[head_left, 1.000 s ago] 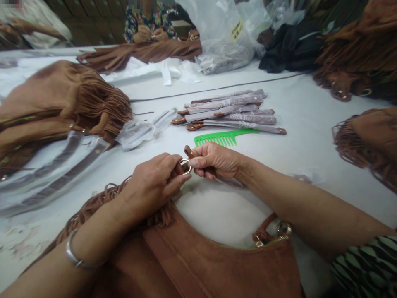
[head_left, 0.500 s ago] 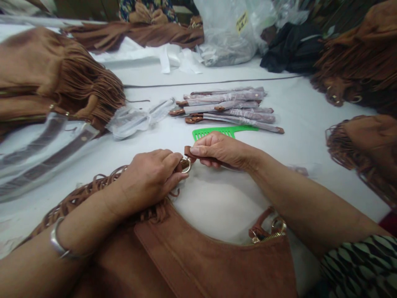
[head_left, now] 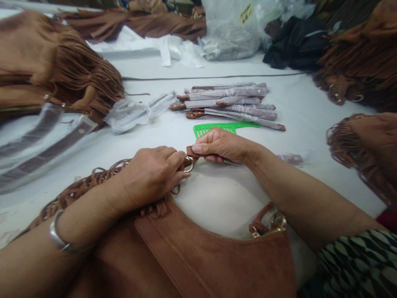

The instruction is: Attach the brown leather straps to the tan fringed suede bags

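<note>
A brown fringed bag lies nearest me, its curved zipper edge facing up. My left hand is closed on a metal ring at the bag's left end. Between the thumb and fingers of my right hand is a brown strap, its end just above the ring. Whether the strap passes through the ring is not clear. A second ring sits at the bag's right end, by the zipper pull. Just behind my right hand lies a green comb.
Several wrapped straps lie behind the comb. Fringed brown bags stand at the left and right. Farther back are a clear plastic bag, a black cloth and part of another person's hands.
The view has tilted slightly down, so the far objects sit higher in it. Both hands keep their holds, and the strap end has shifted slightly beside the ring.
</note>
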The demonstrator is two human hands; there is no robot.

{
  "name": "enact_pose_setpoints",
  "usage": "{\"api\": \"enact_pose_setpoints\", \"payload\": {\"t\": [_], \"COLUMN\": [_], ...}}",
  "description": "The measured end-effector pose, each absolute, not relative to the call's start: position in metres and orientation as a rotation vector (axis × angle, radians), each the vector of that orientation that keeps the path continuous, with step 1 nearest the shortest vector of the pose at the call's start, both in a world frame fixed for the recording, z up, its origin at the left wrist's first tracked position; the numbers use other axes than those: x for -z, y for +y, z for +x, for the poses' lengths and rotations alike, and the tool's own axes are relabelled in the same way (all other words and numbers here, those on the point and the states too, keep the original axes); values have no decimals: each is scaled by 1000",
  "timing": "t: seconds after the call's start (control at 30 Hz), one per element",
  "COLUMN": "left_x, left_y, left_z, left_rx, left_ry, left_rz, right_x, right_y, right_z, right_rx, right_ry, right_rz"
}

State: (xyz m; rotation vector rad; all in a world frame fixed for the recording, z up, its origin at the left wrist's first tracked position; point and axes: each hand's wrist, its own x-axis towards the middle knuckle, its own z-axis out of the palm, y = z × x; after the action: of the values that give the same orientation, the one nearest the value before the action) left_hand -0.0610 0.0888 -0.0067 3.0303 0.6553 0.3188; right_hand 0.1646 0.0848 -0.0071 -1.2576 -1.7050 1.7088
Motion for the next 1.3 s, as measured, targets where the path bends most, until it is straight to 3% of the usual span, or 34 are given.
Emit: {"api": "enact_pose_setpoints", "payload": {"t": [0.27,0.83,0.93,1.13,1.2,1.3], "left_x": [6,11,13,11,11,12], "left_y": [89,91,92,93,93,93], "left_z": [-62,-65,-65,-65,-65,-65], "left_rx": [-372,-437,-472,-476,-471,-464], "left_ry": [612,567,545,537,535,549], "left_rz": [3031,3005,3016,3026,3025,3028], "right_x": [8,6,7,4,-2,-12], "right_y": [87,86,89,93,90,83], "right_z": [166,172,174,171,170,168], "right_rx": [-1574,-1757,-1566,-865,-814,-998], "right_ry": [-1697,-1832,-2054,-2487,-2518,-2413], "right_rz": [-1181,-1097,-973,-936,-1044,-1230]}}
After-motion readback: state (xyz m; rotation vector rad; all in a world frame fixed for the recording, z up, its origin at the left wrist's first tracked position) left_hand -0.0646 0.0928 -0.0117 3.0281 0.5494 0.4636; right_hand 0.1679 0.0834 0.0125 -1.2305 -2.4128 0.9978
